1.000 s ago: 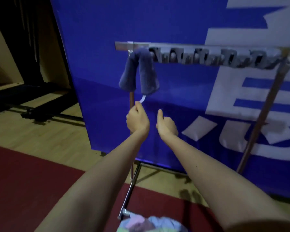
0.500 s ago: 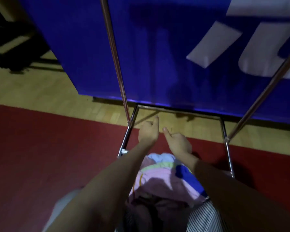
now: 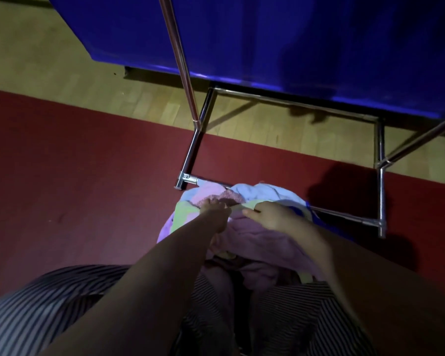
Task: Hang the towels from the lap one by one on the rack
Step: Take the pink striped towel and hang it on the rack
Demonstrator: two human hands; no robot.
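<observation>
Red carpet (image 3: pixel 88 176) fills the left of the frame. At centre the towels (image 3: pixel 262 242) lie heaped on the lap (image 3: pixel 293 317), below the rack (image 3: pixel 190 155). The left hand (image 3: pixel 213 210) and right hand (image 3: pixel 275 218) each have a closed grip pinching the pale yellow towel (image 3: pixel 251 204). Lifting it could drag tangled neighbours off onto the carpet.

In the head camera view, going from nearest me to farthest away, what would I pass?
Nearest first: striped trousers → pile of towels, gripped by the left hand and right hand → rack's near base bar → strip of wooden floor → rack's far base bar → blue banner.
</observation>
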